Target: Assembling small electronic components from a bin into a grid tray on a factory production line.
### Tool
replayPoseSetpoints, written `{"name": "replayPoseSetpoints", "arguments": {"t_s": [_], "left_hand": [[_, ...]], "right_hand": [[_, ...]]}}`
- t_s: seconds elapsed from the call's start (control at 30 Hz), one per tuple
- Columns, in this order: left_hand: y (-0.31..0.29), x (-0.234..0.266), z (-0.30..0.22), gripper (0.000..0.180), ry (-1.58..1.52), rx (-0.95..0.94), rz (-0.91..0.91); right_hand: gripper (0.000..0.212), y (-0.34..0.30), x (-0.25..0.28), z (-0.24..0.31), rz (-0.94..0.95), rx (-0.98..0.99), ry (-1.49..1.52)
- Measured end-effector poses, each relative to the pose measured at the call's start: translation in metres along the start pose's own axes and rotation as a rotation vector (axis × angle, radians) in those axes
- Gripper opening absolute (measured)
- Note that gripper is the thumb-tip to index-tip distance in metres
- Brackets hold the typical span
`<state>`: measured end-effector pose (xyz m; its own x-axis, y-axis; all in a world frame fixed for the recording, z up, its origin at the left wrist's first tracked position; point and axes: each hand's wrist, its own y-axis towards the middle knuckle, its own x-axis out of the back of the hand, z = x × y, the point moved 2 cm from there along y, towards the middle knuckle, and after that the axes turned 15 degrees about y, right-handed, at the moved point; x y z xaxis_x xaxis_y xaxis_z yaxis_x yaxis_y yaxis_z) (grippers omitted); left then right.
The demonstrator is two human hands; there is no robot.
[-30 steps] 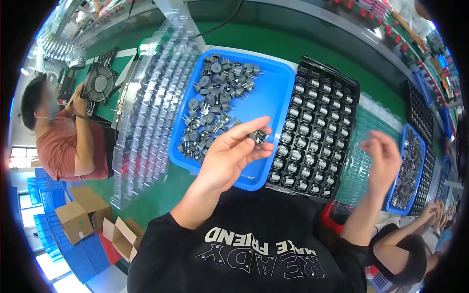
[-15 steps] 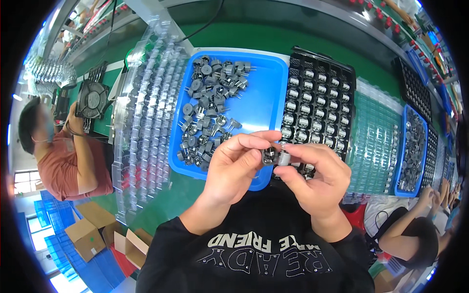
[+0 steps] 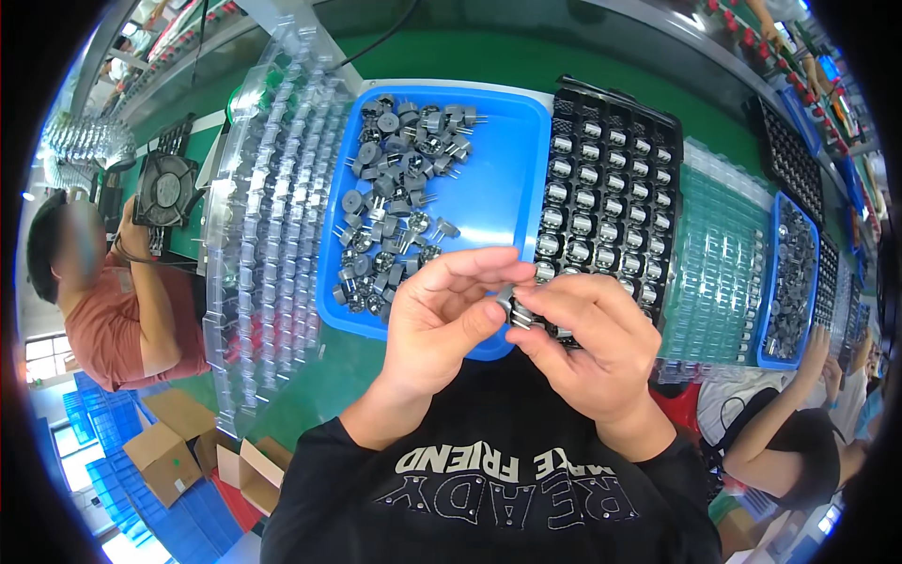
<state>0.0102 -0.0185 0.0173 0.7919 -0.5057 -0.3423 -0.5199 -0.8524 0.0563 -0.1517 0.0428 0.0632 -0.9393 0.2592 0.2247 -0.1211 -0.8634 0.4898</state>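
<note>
In front of my chest, both hands meet at the lower right corner of a blue tray (image 3: 489, 352). My left hand (image 3: 437, 315) is closed, its thumb and forefinger pinching a round grey plastic part with metal pins (image 3: 507, 303). My right hand (image 3: 597, 343) is closed too, fingertips pressed against that part; the small silver motor seen in it earlier is largely hidden by the fingers. Many similar grey pinned parts (image 3: 385, 221) lie heaped on the tray's left side. Right of it stands a black cell tray (image 3: 672, 188) with rows of small silver motors (image 3: 611, 207).
Stacked clear plastic trays (image 3: 272, 207) stand left, more clear trays (image 3: 719, 254) right. Beyond those is a second blue tray (image 3: 789, 282) of grey parts. At far left a person (image 3: 132, 320) holds a black fan (image 3: 166, 191). Open cardboard boxes (image 3: 169, 451) lie at lower left.
My right hand has moved left and closed in on the grey part, covering the silver motor. The grey part has turned, so its pins now show. The whole view has shifted slightly.
</note>
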Motion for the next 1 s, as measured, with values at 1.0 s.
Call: {"name": "replayPoseSetpoints", "arguments": {"t_s": [1.0], "left_hand": [[0.145, 0.043, 0.016, 0.011, 2.187, -0.349, 0.008]], "right_hand": [[0.013, 0.120, 0.016, -0.175, -0.061, -0.001, -0.753]]}}
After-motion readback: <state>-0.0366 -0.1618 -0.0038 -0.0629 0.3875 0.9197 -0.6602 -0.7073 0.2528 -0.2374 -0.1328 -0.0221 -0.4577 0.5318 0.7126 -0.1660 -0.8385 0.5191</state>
